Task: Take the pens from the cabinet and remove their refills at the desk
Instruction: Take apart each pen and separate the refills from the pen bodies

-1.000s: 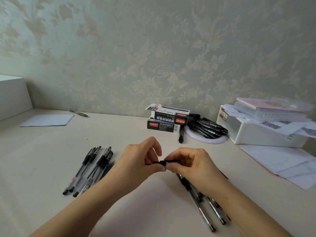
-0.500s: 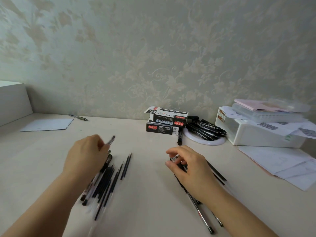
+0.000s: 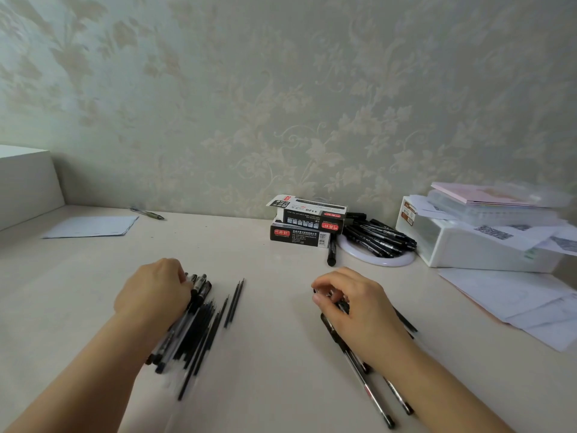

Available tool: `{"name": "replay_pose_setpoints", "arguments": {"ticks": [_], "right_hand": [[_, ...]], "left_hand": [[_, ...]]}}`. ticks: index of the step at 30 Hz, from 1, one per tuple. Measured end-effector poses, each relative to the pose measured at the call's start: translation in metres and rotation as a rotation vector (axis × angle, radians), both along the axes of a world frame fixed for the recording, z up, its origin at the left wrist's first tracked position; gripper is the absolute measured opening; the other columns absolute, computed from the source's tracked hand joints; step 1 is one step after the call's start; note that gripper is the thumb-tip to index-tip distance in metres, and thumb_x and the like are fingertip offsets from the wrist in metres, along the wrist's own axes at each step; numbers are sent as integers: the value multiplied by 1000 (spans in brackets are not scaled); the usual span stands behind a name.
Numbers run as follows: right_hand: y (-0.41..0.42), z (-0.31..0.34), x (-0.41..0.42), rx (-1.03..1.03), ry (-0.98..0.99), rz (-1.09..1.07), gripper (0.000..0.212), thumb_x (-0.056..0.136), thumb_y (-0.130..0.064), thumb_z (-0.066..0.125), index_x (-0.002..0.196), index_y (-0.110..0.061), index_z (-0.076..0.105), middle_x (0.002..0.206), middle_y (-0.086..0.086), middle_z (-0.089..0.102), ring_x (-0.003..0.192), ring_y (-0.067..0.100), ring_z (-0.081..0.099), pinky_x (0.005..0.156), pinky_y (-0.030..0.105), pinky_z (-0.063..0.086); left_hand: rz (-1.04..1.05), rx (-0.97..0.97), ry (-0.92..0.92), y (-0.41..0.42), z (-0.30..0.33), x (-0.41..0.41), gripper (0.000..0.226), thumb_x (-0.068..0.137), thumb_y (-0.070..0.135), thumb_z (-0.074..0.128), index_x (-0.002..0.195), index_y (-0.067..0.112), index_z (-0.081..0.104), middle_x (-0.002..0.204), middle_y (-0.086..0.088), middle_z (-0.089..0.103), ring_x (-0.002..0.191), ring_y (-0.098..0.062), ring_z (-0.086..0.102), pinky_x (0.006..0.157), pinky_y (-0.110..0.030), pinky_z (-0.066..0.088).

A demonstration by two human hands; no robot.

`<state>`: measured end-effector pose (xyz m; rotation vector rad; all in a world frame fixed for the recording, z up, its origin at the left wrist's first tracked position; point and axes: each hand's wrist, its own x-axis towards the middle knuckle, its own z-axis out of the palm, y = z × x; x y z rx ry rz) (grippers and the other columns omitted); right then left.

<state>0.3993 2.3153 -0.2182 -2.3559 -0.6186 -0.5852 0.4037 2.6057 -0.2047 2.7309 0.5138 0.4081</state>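
Down on the desk (image 3: 274,354), the left hand (image 3: 153,292) lies over a heap of pen barrels and loose refills (image 3: 193,326) at about eight o'clock; its fingers curl down onto the heap, though whether they grip anything cannot be told. At four o'clock the right hand (image 3: 349,304) curls its fingers round a pen (image 3: 338,303) atop the remaining pens (image 3: 371,389). Two refills (image 3: 234,303) lie just beside the heap. At one o'clock, stacked pen boxes (image 3: 307,225) stand beside a white ring (image 3: 379,260) bearing black markers (image 3: 381,237).
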Motion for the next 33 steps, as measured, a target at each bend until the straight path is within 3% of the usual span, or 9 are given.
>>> {"name": "replay_pose_setpoints", "arguments": {"ticks": [3,8,13,17,21,25,27,30,33], "right_hand": [[-3,4,1,4,-10,-114,6,86,-26,70,82,-28,67,76,-16,57,76,-3,53,62,7,38],[-4,6,-3,-145,90,-253,24,80,-43,70,68,-24,60,66,-9,49,63,4,49,51,15,31],[1,7,-9,-278,193,-242,27,77,-51,69,73,-25,62,74,-11,48,68,4,46,51,16,24],[5,9,-11,-356,203,-229,27,81,-53,64,76,-26,63,83,-11,51,78,7,49,62,23,32],[9,7,-12,-329,214,-209,24,83,-47,61,74,-25,61,83,-11,53,79,6,49,65,23,34],[11,8,-13,-35,255,-189,26,74,-44,68,64,-23,59,60,-12,49,58,4,47,53,17,33],[10,10,-11,167,315,-183,27,73,-40,71,61,-18,59,49,-12,46,47,4,41,47,15,34],[10,15,-8,352,402,-149,30,84,-36,68,69,-10,63,51,-6,50,45,7,40,50,25,38],[12,19,-8,555,510,-62,34,92,-35,63,80,-4,65,53,-2,53,47,8,42,49,24,39]], "left_hand": [[-26,16,-50,-6,5,-2,12,92,31,56,87,20,59,94,-3,63,87,-26,57,73,-34,49],[-294,-51,-254,-51,12,-15,9,88,33,62,83,25,62,76,9,63,71,-15,56,66,-29,44],[-576,-157,-139,-96,-4,-27,10,84,40,64,80,32,62,70,17,62,60,1,53,64,-20,45],[-646,-208,-53,-103,-14,-28,9,86,42,62,81,33,62,76,16,63,61,7,52,56,-12,37],[-652,-247,-41,-102,-13,-27,9,86,39,63,80,34,63,76,16,64,62,9,53,57,-10,39],[-647,-374,-27,-103,-13,-25,10,87,38,64,78,33,64,72,15,65,55,2,56,51,-10,41],[-646,-536,-4,-104,-12,-25,13,89,37,64,80,28,66,69,9,66,51,-2,58,49,-16,46],[-677,-867,105,-108,-9,-27,29,90,40,62,88,12,68,70,0,68,57,-12,64,58,-23,55],[-745,-1049,225,-109,-6,-31,46,84,52,60,95,7,67,82,-6,72,70,-17,68,65,-24,55]]}}
